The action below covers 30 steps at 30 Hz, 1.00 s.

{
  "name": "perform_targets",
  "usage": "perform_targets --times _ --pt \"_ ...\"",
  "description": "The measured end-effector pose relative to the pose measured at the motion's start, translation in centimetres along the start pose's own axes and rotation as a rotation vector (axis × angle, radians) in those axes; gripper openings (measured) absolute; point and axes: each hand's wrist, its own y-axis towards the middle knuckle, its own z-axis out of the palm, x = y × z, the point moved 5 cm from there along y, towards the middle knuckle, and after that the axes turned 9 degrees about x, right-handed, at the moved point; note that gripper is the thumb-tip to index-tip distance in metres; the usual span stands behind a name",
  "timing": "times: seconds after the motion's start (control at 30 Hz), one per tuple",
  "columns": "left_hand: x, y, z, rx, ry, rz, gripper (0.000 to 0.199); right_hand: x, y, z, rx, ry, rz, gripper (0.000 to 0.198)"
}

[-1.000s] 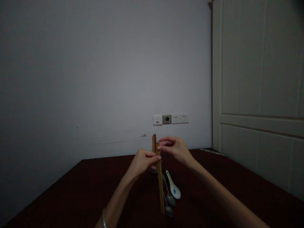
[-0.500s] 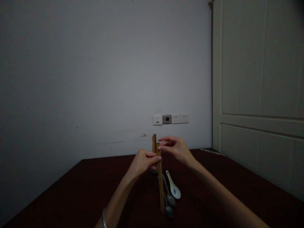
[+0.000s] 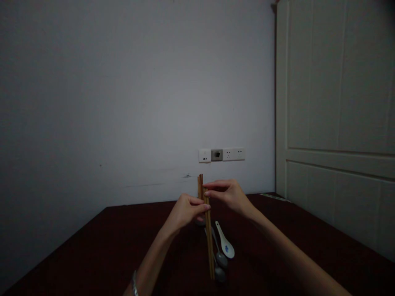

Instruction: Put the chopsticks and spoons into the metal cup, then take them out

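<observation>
A pair of wooden chopsticks [image 3: 210,246] hangs long and nearly upright in front of me. My left hand [image 3: 185,211] pinches it a little below the top, thumb in front. At the upper end, the thumb and fingertips of my right hand [image 3: 230,195] are closed on the same pair. Just behind stand more wooden chopsticks [image 3: 200,185], their lower part hidden by my left hand. Below that hand, a pale rounded thing [image 3: 200,221] shows only in part. Two metal spoons [image 3: 221,260] lie on the table, partly covered by the chopsticks.
A white soup spoon [image 3: 226,248] with a blue mark lies right of the metal spoons on the dark red table [image 3: 123,255]. Behind rises a wall with sockets [image 3: 233,154]. A pale panelled door [image 3: 339,164] borders the right side.
The held chopsticks have dropped slightly. My right hand has moved a little down and left, its fingers now closer together on the upper end. My left hand has hardly moved.
</observation>
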Motion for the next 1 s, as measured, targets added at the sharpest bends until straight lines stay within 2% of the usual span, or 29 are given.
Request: perform_targets --times 0.3,0.67,1.0 --pt "0.69 0.23 -0.23 0.019 0.065 0.016 0.033 0.0 0.03 -0.04 -0.009 -0.021 0.061 0.02" --pt "0.21 0.03 -0.11 0.024 0.032 0.02 0.031 0.05 0.02 0.03 0.032 -0.019 -0.029 0.028" --pt "0.3 0.05 -0.18 -0.005 0.075 0.007 0.033 0.2 0.15 0.0 0.06 -0.093 -0.067 0.02"
